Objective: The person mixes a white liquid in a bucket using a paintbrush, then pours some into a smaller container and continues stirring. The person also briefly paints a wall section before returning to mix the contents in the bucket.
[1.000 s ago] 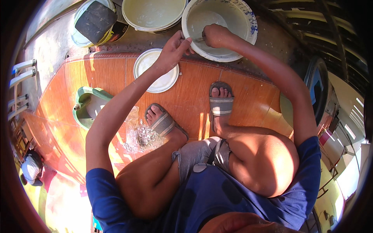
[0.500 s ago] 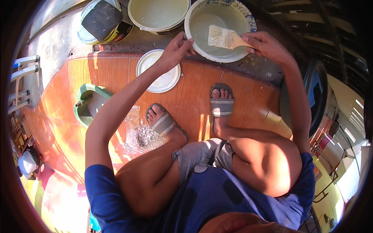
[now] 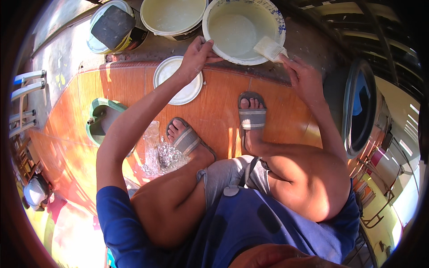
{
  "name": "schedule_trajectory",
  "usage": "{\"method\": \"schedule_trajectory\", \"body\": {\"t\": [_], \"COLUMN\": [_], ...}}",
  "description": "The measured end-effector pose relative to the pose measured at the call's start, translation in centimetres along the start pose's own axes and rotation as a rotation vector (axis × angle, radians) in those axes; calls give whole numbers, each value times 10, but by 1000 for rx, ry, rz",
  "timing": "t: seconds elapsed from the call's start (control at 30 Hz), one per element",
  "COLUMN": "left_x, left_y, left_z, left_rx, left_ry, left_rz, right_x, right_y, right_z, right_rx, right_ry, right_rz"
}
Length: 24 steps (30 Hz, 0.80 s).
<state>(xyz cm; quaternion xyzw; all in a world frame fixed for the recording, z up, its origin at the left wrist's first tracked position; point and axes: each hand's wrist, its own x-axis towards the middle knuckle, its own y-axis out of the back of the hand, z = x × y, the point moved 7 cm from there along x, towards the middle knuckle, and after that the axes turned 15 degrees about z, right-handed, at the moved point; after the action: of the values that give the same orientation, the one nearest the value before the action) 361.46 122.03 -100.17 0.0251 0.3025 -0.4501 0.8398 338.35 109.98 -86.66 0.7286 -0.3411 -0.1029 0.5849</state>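
At the top of the view stands a white round basin (image 3: 223, 52) with blue stains on its inner wall and pale, cloudy liquid inside. My left hand (image 3: 194, 60) grips the near-left rim of this basin, fingers closed there. In my right hand (image 3: 304, 79) is a wide paint brush (image 3: 269, 48), pinched by its short handle. Its pale, coated bristles lie over the right rim, tilted toward the liquid. A round white lid (image 3: 185, 91) rests on the floor below my left forearm, partly covered by it.
Left of the basin stand a bucket of pale liquid (image 3: 174, 15) and a dark-and-yellow bucket (image 3: 137, 39) topped by a black piece. A green tray (image 3: 96, 127), crumpled clear plastic (image 3: 172, 158) and my sandalled feet are on the orange floor. A black-rimmed tub (image 3: 357, 111) stands right.
The brush has moved from above the basin's liquid down and right onto its rim, with my right hand lower. My left hand still grips the rim. The view has shifted slightly.
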Motion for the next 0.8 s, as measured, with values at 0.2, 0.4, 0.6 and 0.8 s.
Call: {"method": "schedule_trajectory", "body": {"t": [0.2, 0.4, 0.6, 0.8], "left_x": [-1, -1, 1, 2], "left_y": [-1, -2, -2, 2], "left_z": [1, 3, 2, 1], "left_rx": [-28, -41, -46, -33], "left_ry": [-6, -21, -33, -14], "left_rz": [23, 4, -7, 2], "right_x": [1, 2, 13, 16], "right_y": [22, 39, 38, -43], "right_z": [1, 2, 22, 56], "right_rx": [-9, -8, 206, 707], "right_ry": [-60, -118, -236, -873], "right_rz": [-112, -167, -96, -481]}}
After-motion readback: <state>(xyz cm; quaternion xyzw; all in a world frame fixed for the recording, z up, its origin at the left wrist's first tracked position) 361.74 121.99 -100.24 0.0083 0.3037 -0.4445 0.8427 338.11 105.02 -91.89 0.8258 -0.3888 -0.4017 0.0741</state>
